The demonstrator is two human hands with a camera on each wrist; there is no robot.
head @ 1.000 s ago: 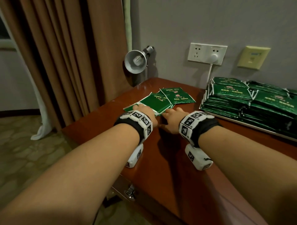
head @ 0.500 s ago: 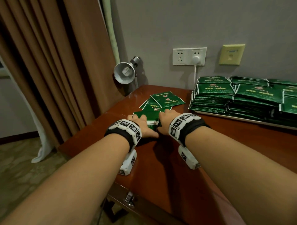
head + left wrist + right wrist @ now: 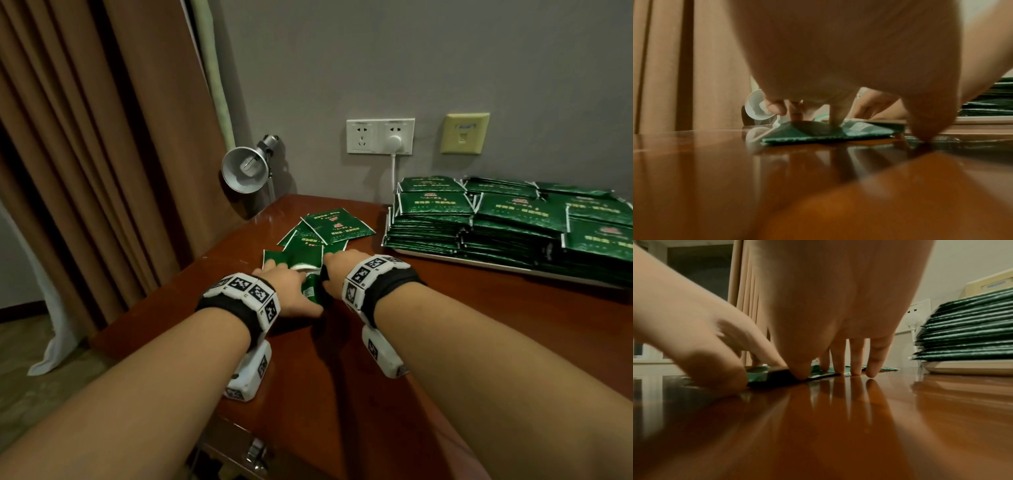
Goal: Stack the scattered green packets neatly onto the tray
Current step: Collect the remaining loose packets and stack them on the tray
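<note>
Several loose green packets (image 3: 334, 226) lie fanned on the brown table (image 3: 479, 325), left of the tray (image 3: 486, 263). My left hand (image 3: 286, 286) presses its fingertips (image 3: 835, 121) down on the nearest flat packets (image 3: 824, 135), thumb (image 3: 926, 129) at their near edge. Close beside it, my right hand (image 3: 337, 267) stands with straight fingers (image 3: 856, 356), tips on the packets (image 3: 818, 372) and the table, thumb on a packet edge. One packet (image 3: 311, 289) bends up between the two hands. The tray holds tall stacks of green packets (image 3: 513, 222).
A silver clamp lamp (image 3: 245, 169) stands at the table's far left corner, by brown curtains (image 3: 102, 154). A white plug and cord (image 3: 394, 164) run down the wall behind the tray. The table's left edge (image 3: 178, 270) is close to my left hand.
Both hands have drawn together and slid back toward me, pulling the nearest packets out of the fan. One packet now bends up between them.
</note>
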